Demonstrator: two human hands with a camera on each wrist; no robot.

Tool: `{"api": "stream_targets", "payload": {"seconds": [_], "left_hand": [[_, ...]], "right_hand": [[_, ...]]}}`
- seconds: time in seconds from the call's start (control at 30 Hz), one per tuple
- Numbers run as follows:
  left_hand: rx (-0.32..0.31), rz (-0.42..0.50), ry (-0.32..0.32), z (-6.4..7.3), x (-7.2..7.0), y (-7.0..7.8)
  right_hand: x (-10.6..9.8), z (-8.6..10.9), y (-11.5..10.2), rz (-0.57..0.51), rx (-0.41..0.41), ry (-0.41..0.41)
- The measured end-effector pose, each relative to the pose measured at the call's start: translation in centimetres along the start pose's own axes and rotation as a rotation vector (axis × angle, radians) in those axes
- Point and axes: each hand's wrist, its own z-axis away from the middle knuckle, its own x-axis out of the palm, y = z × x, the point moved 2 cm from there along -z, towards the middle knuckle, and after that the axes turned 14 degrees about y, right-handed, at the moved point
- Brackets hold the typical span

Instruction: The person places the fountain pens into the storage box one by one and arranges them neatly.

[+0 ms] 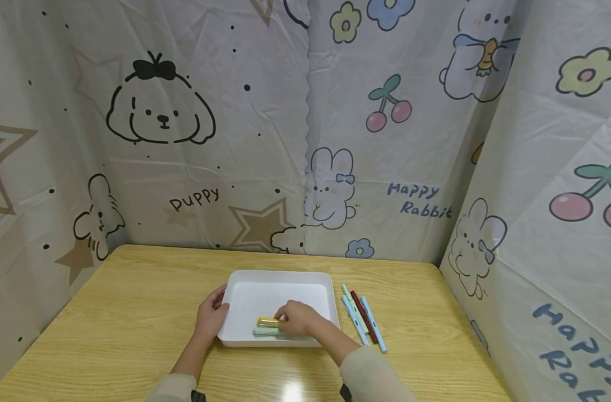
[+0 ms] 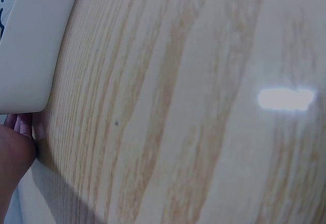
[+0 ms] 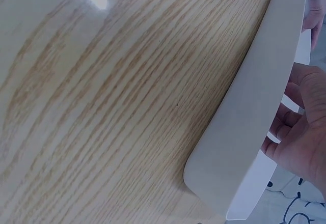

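Note:
A white rectangular tray point(image 1: 280, 285) lies on the wooden table. At its left side my left hand point(image 1: 212, 316) grips the rim, thumb over the edge and fingers against the outer wall; the left wrist view shows only part of this hand point(image 2: 18, 150). Inside the tray, near its front wall, my right hand point(image 1: 299, 319) pinches a yellow pen point(image 1: 268, 322), which points left. Just in front of it, a pale green pen point(image 1: 266, 331) lies in the tray, partly under the hand. In the right wrist view the tray wall point(image 3: 249, 96) hides both pens and the right fingertips.
Right of the tray, several pens lie close together on the table point(image 1: 410, 312): light blue pens point(image 1: 374, 324), a dark red pen point(image 1: 364, 316) and a pale green pen point(image 1: 354, 307). Printed cloth point(image 1: 265, 139) hangs behind the table and at its sides.

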Motion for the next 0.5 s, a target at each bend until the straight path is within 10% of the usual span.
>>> {"api": "stream_targets", "payload": {"seconds": [0.5], "left_hand": [[-0.001, 0.0, 0.007, 0.12, -0.01, 0.17]], "right_hand": [[0.18, -0.09, -0.11, -0.016, 0.0, -0.003]]}}
